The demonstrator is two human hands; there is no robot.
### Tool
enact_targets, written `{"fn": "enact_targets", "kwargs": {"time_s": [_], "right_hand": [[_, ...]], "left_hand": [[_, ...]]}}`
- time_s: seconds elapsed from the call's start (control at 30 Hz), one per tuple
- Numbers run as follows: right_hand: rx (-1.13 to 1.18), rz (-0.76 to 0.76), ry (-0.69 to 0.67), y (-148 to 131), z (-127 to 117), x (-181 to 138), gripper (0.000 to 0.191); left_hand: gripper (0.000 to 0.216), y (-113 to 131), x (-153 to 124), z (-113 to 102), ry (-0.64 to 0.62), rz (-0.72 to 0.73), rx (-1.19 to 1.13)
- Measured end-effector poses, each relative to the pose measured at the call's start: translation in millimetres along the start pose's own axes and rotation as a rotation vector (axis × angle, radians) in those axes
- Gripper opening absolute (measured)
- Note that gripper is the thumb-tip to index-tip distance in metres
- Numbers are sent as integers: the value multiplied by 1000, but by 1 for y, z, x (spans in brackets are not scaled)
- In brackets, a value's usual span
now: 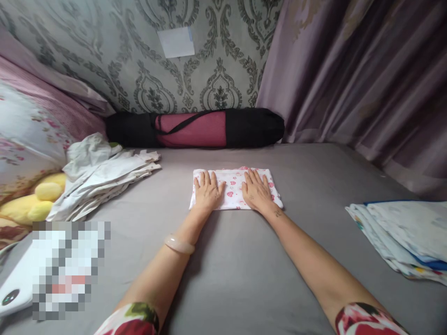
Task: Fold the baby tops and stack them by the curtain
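Observation:
A folded white cloth with a pink and red heart print (232,190) lies flat on the grey sheet (223,274), in the middle of the head view. My left hand (208,191) rests palm down on its left part, fingers stretched out. On the right part, my right hand (257,190) presses flat in the same way, its fingers slightly spread. Between the two hands a strip of the print shows. A pale bangle (179,244) circles my left wrist. What is under my palms is hidden.
Along the wall lies a black and red roll bag (195,129). At left are piled pale cloths (104,174), a yellow plush (38,200) and a white device (21,284) beside a blurred patch. Folded cloths (405,237) lie at right, below a purple curtain (335,74).

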State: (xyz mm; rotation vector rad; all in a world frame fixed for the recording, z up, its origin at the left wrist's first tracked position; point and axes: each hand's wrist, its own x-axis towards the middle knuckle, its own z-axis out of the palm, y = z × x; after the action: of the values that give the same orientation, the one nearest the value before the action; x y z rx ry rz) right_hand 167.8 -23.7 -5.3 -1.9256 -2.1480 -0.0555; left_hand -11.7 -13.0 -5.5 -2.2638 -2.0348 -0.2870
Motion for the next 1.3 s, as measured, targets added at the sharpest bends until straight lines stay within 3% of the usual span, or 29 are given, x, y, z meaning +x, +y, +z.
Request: {"fn": "enact_targets", "kwargs": {"time_s": [0.3, 0.47, 0.6, 0.8, 0.97, 1.13, 1.3], "right_hand": [[12, -7, -14, 5, -1, 1, 57], [-34, 94, 64, 12, 1, 0, 58], [-36, 113, 49, 12, -1, 0, 58], [-36, 135, -19, 27, -9, 0, 59], [-46, 108, -38, 43, -7, -2, 61], [-12, 91, 0, 45, -3, -3, 60], [1, 96, 6, 45, -3, -4, 60]], "left_hand": [[69, -1, 0, 1, -16, -11, -40], [65, -7, 2, -2, 36, -47, -86], [68, -9, 1, 0, 60, -79, -50], [61, -20, 2, -10, 6, -102, -68], [68, -30, 4, -5, -60, -116, -105], [71, -31, 2, 6, -5, -121, -119], [68, -28, -1, -1, 8, -120, -110]]}}
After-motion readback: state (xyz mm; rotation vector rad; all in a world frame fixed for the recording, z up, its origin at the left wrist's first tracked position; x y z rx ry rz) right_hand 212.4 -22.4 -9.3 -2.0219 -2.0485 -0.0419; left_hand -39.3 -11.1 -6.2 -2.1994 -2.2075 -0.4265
